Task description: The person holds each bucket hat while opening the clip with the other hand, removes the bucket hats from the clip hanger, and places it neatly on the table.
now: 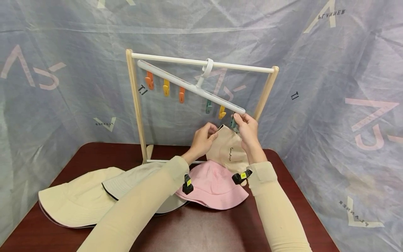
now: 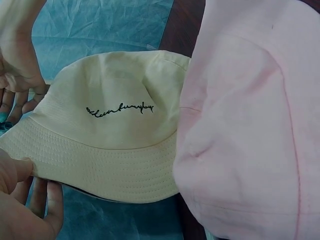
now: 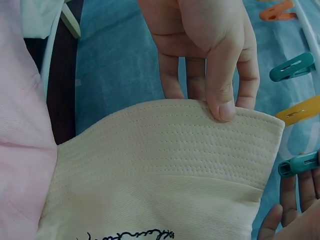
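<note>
My left hand (image 1: pixel 202 141) pinches the brim of a beige bucket hat (image 1: pixel 224 148), thumb on the outer face and fingers behind. Dark script is stitched on the hat's crown (image 2: pixel 120 107). My right hand (image 1: pixel 249 132) grips the green clothespin (image 1: pixel 233 122) at the low right end of a white clip hanger (image 1: pixel 195 87). In the right wrist view that green clothespin (image 3: pixel 300 164) is just beyond the brim's corner, apart from the fabric. The hanger hooks over a rack's top rail and tilts down to the right.
On the dark red table (image 1: pixel 201 227) a pink bucket hat (image 1: pixel 214 183) lies before the beige one. Grey (image 1: pixel 135 180) and cream hats (image 1: pixel 78 196) overlap at left. Orange (image 1: pixel 149 80), yellow (image 1: pixel 166 87) and green clothespins (image 1: pixel 209 106) hang along the bar. The wooden rack (image 1: pixel 135 105) stands behind.
</note>
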A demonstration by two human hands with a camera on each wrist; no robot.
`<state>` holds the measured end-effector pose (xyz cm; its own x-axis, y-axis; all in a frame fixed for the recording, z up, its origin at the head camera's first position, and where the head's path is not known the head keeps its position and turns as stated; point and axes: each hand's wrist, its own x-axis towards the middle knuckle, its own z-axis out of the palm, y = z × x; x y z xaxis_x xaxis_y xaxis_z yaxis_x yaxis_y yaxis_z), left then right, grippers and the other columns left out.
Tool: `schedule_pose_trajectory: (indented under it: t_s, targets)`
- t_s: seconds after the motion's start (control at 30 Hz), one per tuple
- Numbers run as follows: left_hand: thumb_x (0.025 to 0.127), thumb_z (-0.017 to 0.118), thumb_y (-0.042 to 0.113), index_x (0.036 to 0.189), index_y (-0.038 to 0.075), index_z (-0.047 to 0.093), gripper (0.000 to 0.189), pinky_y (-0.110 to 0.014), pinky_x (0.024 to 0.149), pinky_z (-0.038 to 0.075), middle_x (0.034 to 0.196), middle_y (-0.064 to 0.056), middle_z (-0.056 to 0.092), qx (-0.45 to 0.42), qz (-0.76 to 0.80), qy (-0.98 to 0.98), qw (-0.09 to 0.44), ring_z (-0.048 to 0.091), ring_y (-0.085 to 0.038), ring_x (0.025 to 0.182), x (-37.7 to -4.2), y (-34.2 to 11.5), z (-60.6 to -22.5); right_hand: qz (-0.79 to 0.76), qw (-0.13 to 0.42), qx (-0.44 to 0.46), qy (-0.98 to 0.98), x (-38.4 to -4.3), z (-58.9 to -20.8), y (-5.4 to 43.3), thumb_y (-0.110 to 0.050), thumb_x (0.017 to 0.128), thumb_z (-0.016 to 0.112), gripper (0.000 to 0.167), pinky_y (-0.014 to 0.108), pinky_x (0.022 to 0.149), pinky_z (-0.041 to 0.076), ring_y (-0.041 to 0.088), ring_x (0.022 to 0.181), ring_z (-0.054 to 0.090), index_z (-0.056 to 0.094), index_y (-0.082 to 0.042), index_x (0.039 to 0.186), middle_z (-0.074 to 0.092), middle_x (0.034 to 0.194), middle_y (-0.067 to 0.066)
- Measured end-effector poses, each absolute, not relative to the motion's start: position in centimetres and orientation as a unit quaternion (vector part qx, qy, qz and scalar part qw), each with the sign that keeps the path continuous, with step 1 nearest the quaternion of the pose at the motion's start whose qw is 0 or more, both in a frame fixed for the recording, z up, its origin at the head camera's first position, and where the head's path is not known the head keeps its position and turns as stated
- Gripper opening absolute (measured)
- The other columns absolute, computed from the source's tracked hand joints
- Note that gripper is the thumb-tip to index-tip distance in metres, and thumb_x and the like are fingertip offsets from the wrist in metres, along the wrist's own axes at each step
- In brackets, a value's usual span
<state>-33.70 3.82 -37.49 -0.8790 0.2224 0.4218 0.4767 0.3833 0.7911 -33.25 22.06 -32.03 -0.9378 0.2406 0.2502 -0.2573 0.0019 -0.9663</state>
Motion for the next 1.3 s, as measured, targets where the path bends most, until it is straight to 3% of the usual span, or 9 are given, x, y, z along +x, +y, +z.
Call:
schedule_pose_trajectory:
  t_s: [0.17,0.37,0.63,0.8,1.13,1.3]
  targets:
    - [0.105,0.069,0.014,0.116,0.012,0.065,0.011,-0.037,0.089,0.058,0.112,-0.007,0.072,-0.209,-0.514,-0.823,0.125,0.072,-0.023,0.101,-33.8,3.8,-37.58,0.707,0.177,0.015,-0.684,-33.37,-32.28,22.16,-0.025,0.108,0.066,0.04,0.027,0.088,0.046,0.006,0.094,0.056,0.066,0.009,0.13,0.07,0.099,-0.006]
    - [0.106,0.069,0.015,0.116,0.012,0.065,0.012,-0.038,0.089,0.058,0.112,-0.007,0.072,-0.209,-0.513,-0.824,0.122,0.071,-0.022,0.102,-33.8,3.77,-37.66,0.702,0.187,0.022,-0.686,-33.53,-32.54,22.4,-0.026,0.108,0.066,0.032,0.027,0.084,0.046,0.007,0.092,0.055,0.069,0.001,0.124,0.07,0.097,-0.009]
    - [0.106,0.069,0.015,0.116,0.011,0.065,0.011,-0.038,0.089,0.058,0.112,-0.007,0.071,-0.213,-0.514,-0.822,0.125,0.071,-0.023,0.101,-33.81,3.73,-37.8,0.699,0.184,0.031,-0.69,-33.43,-32.59,22.62,-0.032,0.107,0.066,0.034,0.024,0.081,0.044,0.008,0.094,0.053,0.069,-0.002,0.123,0.069,0.1,-0.009]
    - [0.106,0.068,0.014,0.116,0.012,0.065,0.011,-0.038,0.088,0.058,0.112,-0.007,0.071,-0.211,-0.514,-0.822,0.125,0.071,-0.022,0.101,-33.76,3.74,-37.73,0.699,0.182,0.035,-0.691,-33.54,-32.68,22.76,-0.034,0.107,0.067,0.032,0.026,0.086,0.044,0.007,0.098,0.054,0.07,-0.005,0.121,0.069,0.102,-0.009]
    - [0.106,0.068,0.015,0.116,0.013,0.065,0.011,-0.038,0.089,0.059,0.113,-0.007,0.072,-0.208,-0.514,-0.823,0.124,0.071,-0.022,0.102,-33.97,3.84,-37.78,0.699,0.172,0.046,-0.693,-33.61,-32.75,22.96,-0.034,0.108,0.064,0.042,0.029,0.091,0.042,0.008,0.104,0.054,0.067,0.0,0.133,0.069,0.108,-0.008]
    - [0.105,0.069,0.015,0.116,0.012,0.065,0.011,-0.037,0.088,0.059,0.112,-0.007,0.072,-0.21,-0.513,-0.823,0.125,0.072,-0.022,0.101,-34.06,3.88,-37.85,0.701,0.172,0.055,-0.69,-33.77,-32.9,23.03,-0.034,0.108,0.064,0.043,0.03,0.091,0.042,0.008,0.099,0.053,0.066,0.001,0.132,0.07,0.113,0.001]
